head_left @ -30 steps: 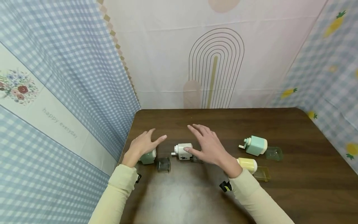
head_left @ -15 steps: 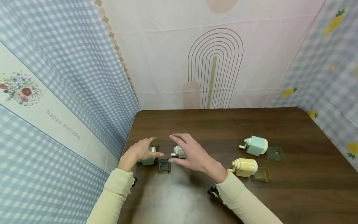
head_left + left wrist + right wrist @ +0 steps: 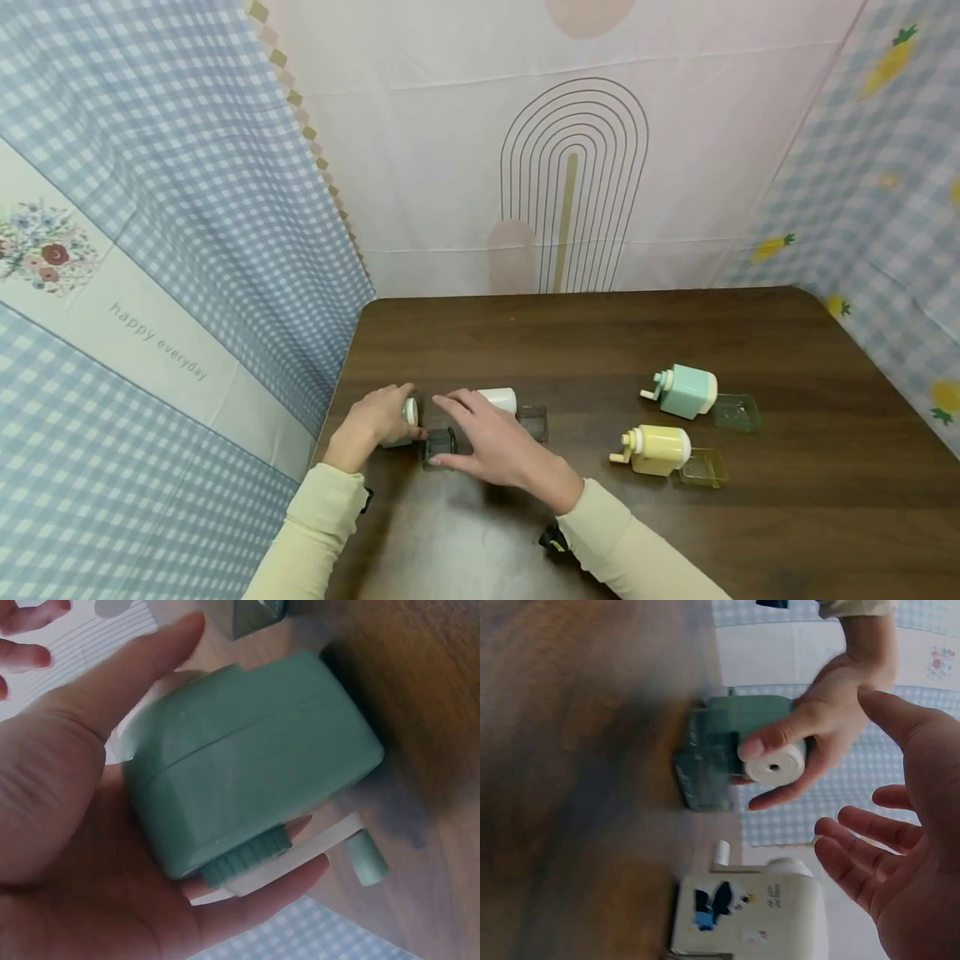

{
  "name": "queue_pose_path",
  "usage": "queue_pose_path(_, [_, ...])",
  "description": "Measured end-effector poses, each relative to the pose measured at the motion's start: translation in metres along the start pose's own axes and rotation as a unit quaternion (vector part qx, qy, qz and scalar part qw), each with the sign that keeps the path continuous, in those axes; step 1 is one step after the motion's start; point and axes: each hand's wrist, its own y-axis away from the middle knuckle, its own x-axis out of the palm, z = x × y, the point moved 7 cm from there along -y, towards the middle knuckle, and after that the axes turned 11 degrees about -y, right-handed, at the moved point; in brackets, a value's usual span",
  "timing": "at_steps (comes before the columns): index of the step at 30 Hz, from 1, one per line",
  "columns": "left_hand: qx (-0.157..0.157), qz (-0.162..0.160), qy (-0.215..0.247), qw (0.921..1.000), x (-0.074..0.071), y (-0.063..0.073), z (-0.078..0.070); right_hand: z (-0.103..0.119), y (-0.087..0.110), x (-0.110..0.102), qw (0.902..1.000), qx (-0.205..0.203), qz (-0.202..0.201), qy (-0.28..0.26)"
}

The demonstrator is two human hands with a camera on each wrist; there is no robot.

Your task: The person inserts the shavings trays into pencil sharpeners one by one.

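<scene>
- While the green sharpener [image 3: 247, 757] sits leftmost of four on the table [image 3: 562, 342], the left hand [image 3: 375, 419] is wrapped about it, thumb on one side, fingers on the other; how hard it presses I cannot tell.
- Just right of the green sharpener is a dark tray [image 3: 439, 450], see-through; whether the two touch is unclear.
- Right of the green sharpener too, close by that dark tray, the right hand [image 3: 491, 442] hangs with thumb and fingers well apart, holding nothing.
- My reading of the step: getting hold of the green sharpener and reaching for the dark tray. The next move seems to call for a steady left grip and the right fingers closing on the tray's walls.
- Farther right of the green sharpener stands the white sharpener [image 3: 498, 400], a smoky tray [image 3: 532, 422] beside it.
- Well to the green sharpener's right are the yellow sharpener [image 3: 660, 448] and mint sharpener [image 3: 688, 390].
- Half a second earlier the left hand was less closely round the green sharpener; the right hand has since shifted, now hiding the white sharpener's crank end and baring its other end and the smoky tray.
</scene>
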Motion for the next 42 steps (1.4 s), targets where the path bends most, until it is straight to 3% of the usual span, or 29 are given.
queue_pose_path(6, [-0.001,-0.008,-0.014,0.9999,0.002,-0.003,-0.002,-0.006,0.001,0.015,0.9992,0.004,0.001,0.04])
queue_pose_path(15, [0.025,-0.012,-0.01,0.9996,0.001,-0.006,-0.004,-0.013,0.0,0.032,0.9969,0.021,0.019,0.073])
queue_pose_path(21, [0.029,-0.01,-0.002,0.9995,0.0,-0.007,-0.006,-0.019,0.0,0.042,0.9935,0.049,0.037,0.096])
queue_pose_path(30, [0.035,-0.01,-0.008,0.9993,0.002,-0.008,-0.008,-0.027,0.001,0.056,0.9886,0.085,0.071,0.102])
queue_pose_path(42, [0.041,-0.017,-0.019,0.9988,0.003,-0.005,-0.004,-0.03,-0.003,0.066,0.9902,0.088,0.063,0.089])
